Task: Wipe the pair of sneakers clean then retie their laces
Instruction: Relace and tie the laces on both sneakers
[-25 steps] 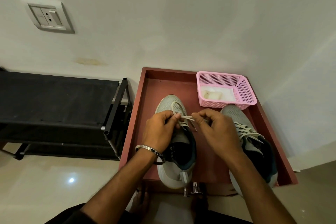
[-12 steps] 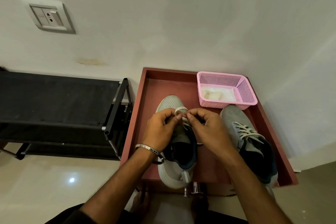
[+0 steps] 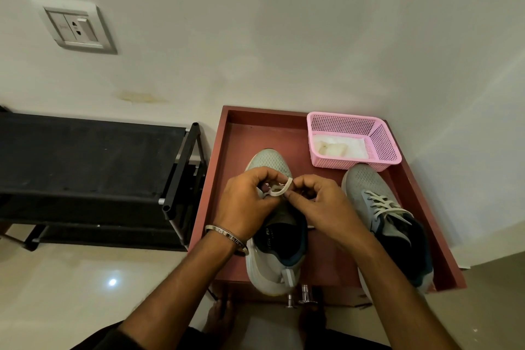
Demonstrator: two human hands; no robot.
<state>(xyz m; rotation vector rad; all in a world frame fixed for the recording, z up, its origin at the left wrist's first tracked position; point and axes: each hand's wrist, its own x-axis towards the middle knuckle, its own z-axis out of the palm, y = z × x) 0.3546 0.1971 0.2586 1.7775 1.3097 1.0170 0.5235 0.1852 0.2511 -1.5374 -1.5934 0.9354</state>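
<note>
Two grey sneakers with dark blue collars stand on a reddish-brown tray [image 3: 227, 150], toes toward the wall. Over the tongue of the left sneaker [image 3: 277, 253] my left hand [image 3: 250, 204] and my right hand [image 3: 318, 204] meet, both pinching its white lace [image 3: 279, 189], which curls into a small loop between my fingertips. The rest of that lace is hidden under my hands. The right sneaker [image 3: 380, 207] sits untouched beside my right forearm, its white laces crossed and tied.
A pink mesh basket [image 3: 383, 148] holding a white cloth [image 3: 333, 148] stands at the tray's far right corner. A black shoe rack [image 3: 93, 167] is on the left, close to the tray. The wall with a socket plate [image 3: 75, 27] is directly behind. Metal knobs [image 3: 304, 294] stick out below the tray.
My hands have drawn closer together over the left sneaker. The lace ends that were stretched between them are now bent into a small loop at my fingertips.
</note>
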